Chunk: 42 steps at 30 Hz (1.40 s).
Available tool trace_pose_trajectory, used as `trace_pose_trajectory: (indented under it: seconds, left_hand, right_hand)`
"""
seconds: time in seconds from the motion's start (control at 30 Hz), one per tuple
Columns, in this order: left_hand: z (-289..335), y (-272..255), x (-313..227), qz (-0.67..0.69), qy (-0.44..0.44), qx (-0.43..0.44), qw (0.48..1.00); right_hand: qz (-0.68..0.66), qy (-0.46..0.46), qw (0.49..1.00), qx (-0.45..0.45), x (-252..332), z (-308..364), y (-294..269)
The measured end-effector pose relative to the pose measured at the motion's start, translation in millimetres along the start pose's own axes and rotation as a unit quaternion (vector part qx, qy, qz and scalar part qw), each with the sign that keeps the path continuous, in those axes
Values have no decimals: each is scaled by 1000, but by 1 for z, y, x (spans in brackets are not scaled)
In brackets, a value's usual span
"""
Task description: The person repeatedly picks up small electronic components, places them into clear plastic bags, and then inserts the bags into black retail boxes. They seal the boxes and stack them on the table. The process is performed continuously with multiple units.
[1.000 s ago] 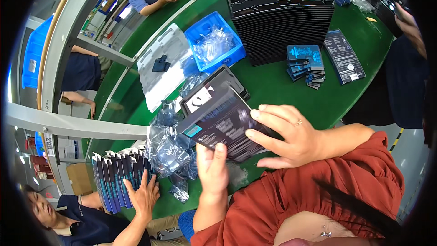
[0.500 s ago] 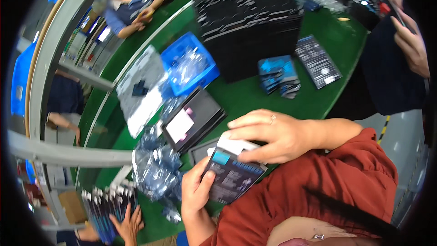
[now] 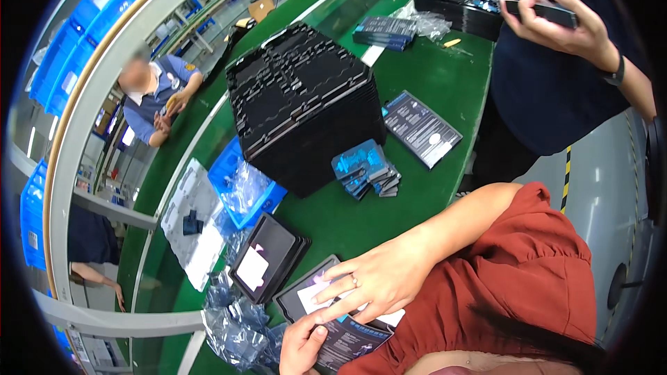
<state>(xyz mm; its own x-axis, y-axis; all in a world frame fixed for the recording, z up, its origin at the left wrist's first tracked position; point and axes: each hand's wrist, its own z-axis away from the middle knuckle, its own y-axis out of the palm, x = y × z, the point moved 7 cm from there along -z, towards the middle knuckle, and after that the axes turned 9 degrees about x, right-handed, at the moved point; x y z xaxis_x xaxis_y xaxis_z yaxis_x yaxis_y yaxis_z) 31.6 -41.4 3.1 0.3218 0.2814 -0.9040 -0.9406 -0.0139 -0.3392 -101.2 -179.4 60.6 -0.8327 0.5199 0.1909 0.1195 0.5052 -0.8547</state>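
Observation:
My left hand (image 3: 302, 346) grips the near end of a dark flat printed box (image 3: 353, 348) with blue accents, its thumb on the printed face. My right hand (image 3: 382, 276) is spread over the far end of that box, fingers apart, and partly hides a white piece there. Under the right fingertips lies a shallow black tray (image 3: 290, 298) with a white card in it; whether they touch it I cannot tell. Just beyond, a small stack of black trays (image 3: 278, 242) carries another white card with pink marks.
Crumpled clear bags (image 3: 240, 333) lie left of the trays. Farther off are a blue bin (image 3: 260, 210) of plastic bags, a tall stack of black trays (image 3: 306, 153), blue cards (image 3: 365, 160) and a printed pack (image 3: 420, 128). A co-worker's hands (image 3: 556, 24) hold a dark object at right.
The view has shifted, so the table's things sit differently in it. My right hand's fingers have spread out over the black tray; my left hand still holds the printed box.

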Motion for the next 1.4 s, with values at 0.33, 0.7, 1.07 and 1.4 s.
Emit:
trace_pose_trajectory:
  seconds: [0.33,0.7,1.07,1.4]
  left_hand:
    - [25,-11,-14,-123,-40,-51,990]
    - [37,-22,-28,-148,-101,-88,980]
    - [244,-144,39,78,-57,-552,829]
    - [377,-198,204,-156,-427,-586,671]
  right_hand:
    - [-5,92,996,9,-10,26,-45]
    - [39,193,964,177,-21,-12,-13]
    - [9,332,943,11,-58,15,-29]
    - [-14,363,930,57,-60,-11,23]
